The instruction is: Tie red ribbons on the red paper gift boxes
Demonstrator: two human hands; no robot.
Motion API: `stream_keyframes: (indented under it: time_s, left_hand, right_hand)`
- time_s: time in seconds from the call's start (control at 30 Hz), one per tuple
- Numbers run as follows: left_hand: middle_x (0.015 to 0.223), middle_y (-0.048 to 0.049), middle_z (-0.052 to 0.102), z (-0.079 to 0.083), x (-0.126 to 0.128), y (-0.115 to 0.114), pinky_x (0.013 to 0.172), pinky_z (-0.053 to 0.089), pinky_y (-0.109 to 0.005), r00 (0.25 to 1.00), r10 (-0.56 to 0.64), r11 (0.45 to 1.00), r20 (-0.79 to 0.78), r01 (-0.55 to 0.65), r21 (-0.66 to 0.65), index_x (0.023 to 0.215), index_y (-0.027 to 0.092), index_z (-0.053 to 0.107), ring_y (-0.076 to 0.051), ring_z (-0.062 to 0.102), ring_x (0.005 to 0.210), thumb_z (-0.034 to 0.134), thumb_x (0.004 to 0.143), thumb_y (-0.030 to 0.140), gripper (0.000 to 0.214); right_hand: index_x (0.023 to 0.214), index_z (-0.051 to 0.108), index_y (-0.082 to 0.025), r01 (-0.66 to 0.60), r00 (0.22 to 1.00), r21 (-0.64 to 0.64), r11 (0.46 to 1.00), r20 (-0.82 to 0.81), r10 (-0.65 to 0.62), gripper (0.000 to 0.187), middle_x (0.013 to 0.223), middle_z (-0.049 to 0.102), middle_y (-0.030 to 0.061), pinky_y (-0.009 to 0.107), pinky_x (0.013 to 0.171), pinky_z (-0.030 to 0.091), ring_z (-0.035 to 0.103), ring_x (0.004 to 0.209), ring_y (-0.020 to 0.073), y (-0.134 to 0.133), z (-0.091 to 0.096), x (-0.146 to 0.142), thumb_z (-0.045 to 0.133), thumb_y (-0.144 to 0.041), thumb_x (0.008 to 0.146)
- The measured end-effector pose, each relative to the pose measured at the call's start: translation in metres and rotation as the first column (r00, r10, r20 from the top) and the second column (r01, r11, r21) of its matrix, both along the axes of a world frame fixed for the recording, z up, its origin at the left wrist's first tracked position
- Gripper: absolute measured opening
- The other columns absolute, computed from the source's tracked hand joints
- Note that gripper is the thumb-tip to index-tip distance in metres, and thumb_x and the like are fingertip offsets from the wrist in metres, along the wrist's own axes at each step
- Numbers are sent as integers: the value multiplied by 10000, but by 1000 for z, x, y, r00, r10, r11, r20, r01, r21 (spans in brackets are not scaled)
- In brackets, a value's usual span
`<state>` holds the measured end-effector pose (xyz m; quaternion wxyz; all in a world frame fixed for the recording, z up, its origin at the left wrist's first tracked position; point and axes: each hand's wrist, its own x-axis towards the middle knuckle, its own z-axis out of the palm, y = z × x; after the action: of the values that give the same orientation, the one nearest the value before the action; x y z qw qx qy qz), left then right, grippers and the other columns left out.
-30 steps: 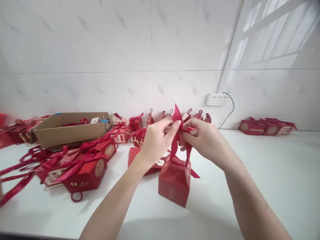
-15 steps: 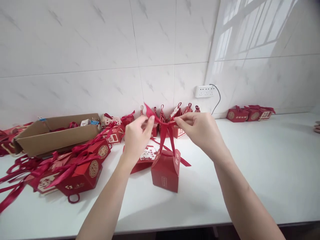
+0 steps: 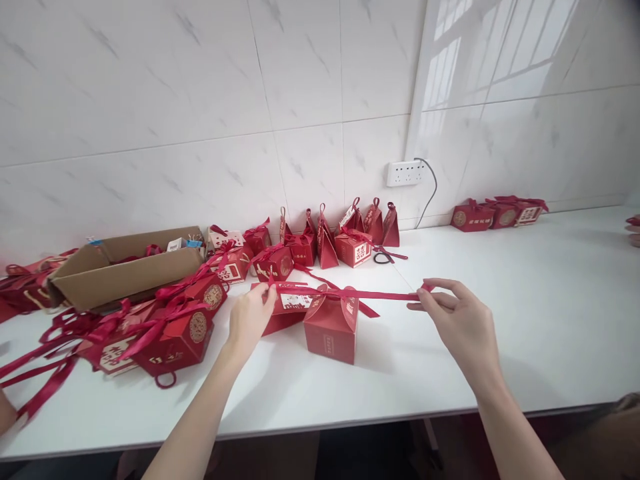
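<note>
A small red gift box [image 3: 330,333] stands upright on the white table, its top flaps drawn together. Across its top runs a red ribbon [image 3: 380,294], stretched nearly level to both sides. My left hand [image 3: 253,317] pinches the ribbon's left end, closed, left of the box. Out to the right, my right hand [image 3: 457,323] pinches the other end between thumb and fingers. A flatter red box with a white printed panel [image 3: 295,301] lies just behind and left, partly covered by the ribbon and my left hand.
Several ribboned red boxes [image 3: 175,340] crowd the left, before an open cardboard box [image 3: 125,280]. Cone-shaped red boxes [image 3: 327,243] line the wall, with a dark ring [image 3: 383,258] nearby. More red boxes [image 3: 473,217] sit far right. A power strip [image 3: 405,173] is on the wall.
My hands have moved apart and down, pulling the ribbon from raised loops to a taut line across the box top. The box flaps have closed in. The view has shifted slightly.
</note>
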<state>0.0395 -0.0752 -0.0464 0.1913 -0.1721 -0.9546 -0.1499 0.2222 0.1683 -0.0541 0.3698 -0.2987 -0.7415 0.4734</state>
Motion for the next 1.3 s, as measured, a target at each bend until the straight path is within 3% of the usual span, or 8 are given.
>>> stream_keyframes:
  time_s: [0.4,0.67,0.77,0.87,1.0,1.17,1.23,1.3]
  left_hand:
    - [769,-128,692,-9,2,-26,564,336,-279,998,52,985,19,-48,-166,800,171,641,-274,655,745,361,909,314,333]
    - [668,-119,661,-3,14,-37,546,313,-291,999,45,998,28,-44,-46,666,182,580,-279,628,660,411,846,310,279]
    - [609,-84,631,12,15,-38,538,307,-285,1000,15,995,11,-16,95,586,197,502,-241,592,598,440,808,330,266]
    - [610,-48,622,39,14,-25,583,366,-270,995,-96,958,-36,102,267,609,199,490,-194,578,601,421,821,366,279]
    - [648,-29,633,83,15,13,588,418,-242,941,-320,832,-111,336,442,706,182,549,-152,568,588,420,836,426,305]
    - [589,4,595,119,31,56,467,383,-216,821,-555,670,-134,536,514,719,175,590,-109,491,457,504,806,484,332]
    - [576,17,581,125,38,64,441,371,-208,783,-609,627,-129,574,527,710,173,591,-88,455,413,505,810,484,338]
    - [575,21,575,127,43,68,422,362,-205,763,-635,605,-121,589,536,713,168,594,-75,431,387,496,819,477,341]
  right_hand:
    - [911,573,-207,35,992,-36,999,122,-31,217,679,709,59,247,452,392,686,755,251,12,-27,24,551,-380,782]
    - [798,522,-226,96,993,-16,995,68,-95,160,703,712,93,325,525,444,678,779,295,14,-28,34,545,-384,784]
    - [820,492,-247,106,994,14,994,2,-106,149,780,723,110,375,652,467,669,841,299,16,-12,33,506,-395,829]
    - [905,481,-236,18,988,88,996,-156,-4,164,840,717,99,385,787,477,666,908,277,16,19,16,533,-372,828]
    - [1071,478,-198,-124,926,205,971,-327,188,366,748,694,32,385,757,515,687,790,237,4,72,-23,617,-343,766]
    - [1226,449,-159,-325,851,360,874,-293,437,548,745,699,15,354,738,526,683,726,193,-25,124,-55,664,-322,749]
    - [1223,460,-161,-372,833,393,841,-258,489,511,727,704,7,344,731,521,680,712,182,-33,133,-61,650,-299,769]
    - [1090,548,-162,-429,816,384,818,-225,533,340,750,717,26,328,724,520,685,736,178,-38,137,-65,639,-263,779]
